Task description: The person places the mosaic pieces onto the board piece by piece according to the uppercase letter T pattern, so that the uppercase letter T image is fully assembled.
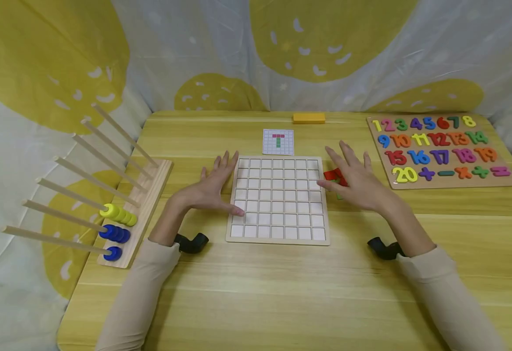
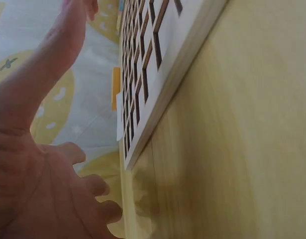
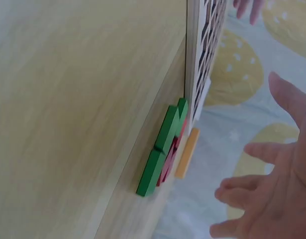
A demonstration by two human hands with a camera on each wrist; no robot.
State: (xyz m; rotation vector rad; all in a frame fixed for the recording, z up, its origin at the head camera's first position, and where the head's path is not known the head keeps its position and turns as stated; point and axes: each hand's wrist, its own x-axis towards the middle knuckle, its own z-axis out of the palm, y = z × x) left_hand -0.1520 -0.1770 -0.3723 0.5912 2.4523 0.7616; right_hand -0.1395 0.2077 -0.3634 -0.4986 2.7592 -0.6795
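A wooden grid board with white square cells lies in the middle of the table. By its left edge hovers my left hand, fingers spread and thumb over the board's cells; it holds nothing. On the other side my right hand is spread above several red tiles and green tiles, partly hiding them in the head view. In the right wrist view those tiles lie flat on the table beside the board, apart from the fingers. Behind the board is a card printed with a red and green T on a grid.
A wooden peg rack with yellow and blue beads stands at the left. At the right lies a number puzzle board. An orange block sits near the table's back edge, before a patterned curtain.
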